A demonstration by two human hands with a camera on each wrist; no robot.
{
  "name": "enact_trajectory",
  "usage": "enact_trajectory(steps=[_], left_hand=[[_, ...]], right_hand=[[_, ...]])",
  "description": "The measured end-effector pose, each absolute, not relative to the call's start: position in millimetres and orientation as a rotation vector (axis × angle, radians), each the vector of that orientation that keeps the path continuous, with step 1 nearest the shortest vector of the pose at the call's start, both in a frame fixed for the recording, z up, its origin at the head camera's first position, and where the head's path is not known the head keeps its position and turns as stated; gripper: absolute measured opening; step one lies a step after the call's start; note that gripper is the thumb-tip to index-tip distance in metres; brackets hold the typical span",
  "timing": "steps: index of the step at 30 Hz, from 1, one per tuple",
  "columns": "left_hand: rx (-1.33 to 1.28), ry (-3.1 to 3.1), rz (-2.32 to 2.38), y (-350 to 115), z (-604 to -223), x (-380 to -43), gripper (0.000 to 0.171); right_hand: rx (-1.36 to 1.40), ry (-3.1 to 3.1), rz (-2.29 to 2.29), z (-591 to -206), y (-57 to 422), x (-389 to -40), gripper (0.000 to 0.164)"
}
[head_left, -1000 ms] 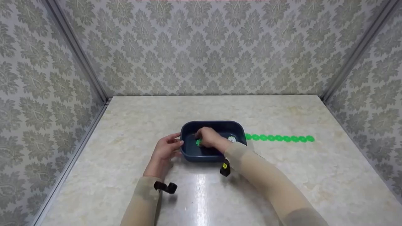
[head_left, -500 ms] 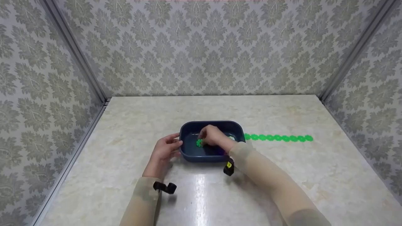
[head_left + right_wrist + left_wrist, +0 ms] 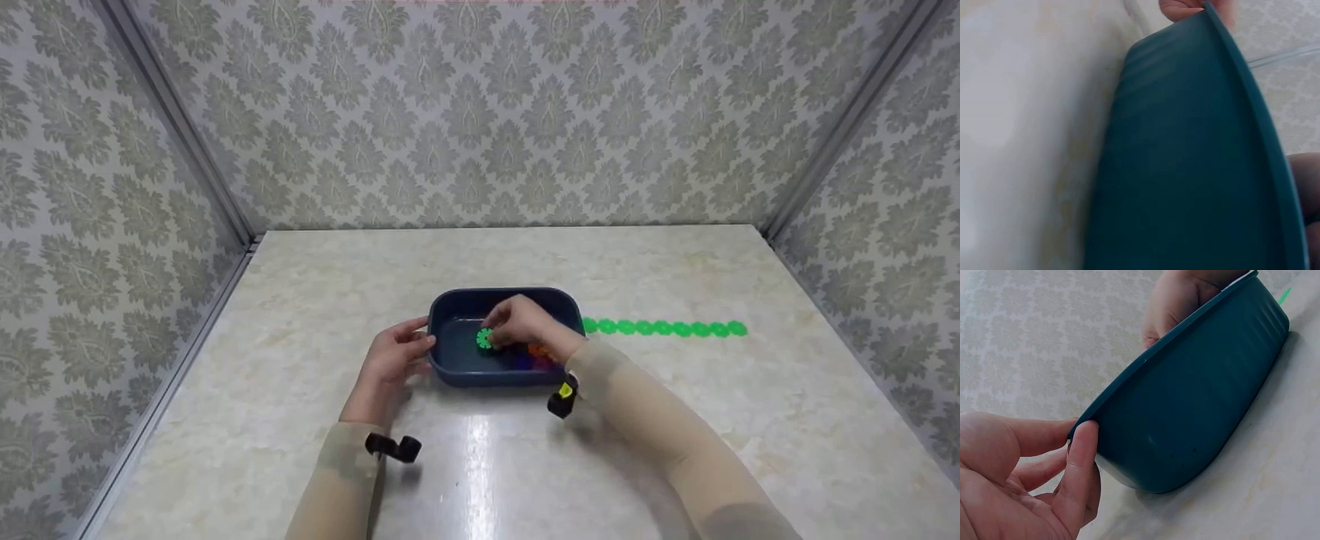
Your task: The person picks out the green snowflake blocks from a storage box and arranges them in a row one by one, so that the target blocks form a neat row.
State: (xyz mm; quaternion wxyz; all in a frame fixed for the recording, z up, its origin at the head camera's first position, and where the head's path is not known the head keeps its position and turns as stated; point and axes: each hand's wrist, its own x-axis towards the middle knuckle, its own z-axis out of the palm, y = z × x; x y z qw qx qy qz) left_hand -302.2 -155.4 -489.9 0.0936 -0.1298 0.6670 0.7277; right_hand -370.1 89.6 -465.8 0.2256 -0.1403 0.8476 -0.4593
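A dark blue rectangular basin (image 3: 457,379) stands on the table. At its left end my left hand (image 3: 391,354) holds the rim; the left wrist view shows the fingers (image 3: 1081,450) against the outer wall just under the edge. My right hand (image 3: 521,321) is inside the basin, pinching a green snowflake-shaped plastic disc (image 3: 485,339) between thumb and fingers. Orange (image 3: 538,350), blue (image 3: 523,362) and red pieces lie in the basin under that hand, partly hidden by it. In the right wrist view the basin wall (image 3: 1185,157) hides most of the right hand.
To the right of the basin, a straight chain of several joined green discs (image 3: 664,328) lies on the marbled table (image 3: 337,270). Its left end meets the basin's side. Patterned walls (image 3: 480,112) with grey metal corner posts close off the back and both sides.
My right hand has moved slightly right and up inside the basin, bringing the green disc with it. Orange, blue and red pieces have come into view beneath it. The left hand stays put.
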Motion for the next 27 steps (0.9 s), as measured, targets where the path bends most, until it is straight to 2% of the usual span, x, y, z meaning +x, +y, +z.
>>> enact_trajectory(steps=[18,27], left_hand=[[-0.404,1.976,2.197,-154.1,-490.7,-302.5,0.050],[-0.442,1.975,2.173,-153.4,-489.5,-303.8,0.048]], right_hand=[[-0.334,2.282,-1.366,-451.6,123.5,-367.5,0.030],[-0.398,2.275,-1.424,-446.0,147.6,-363.9,0.035]])
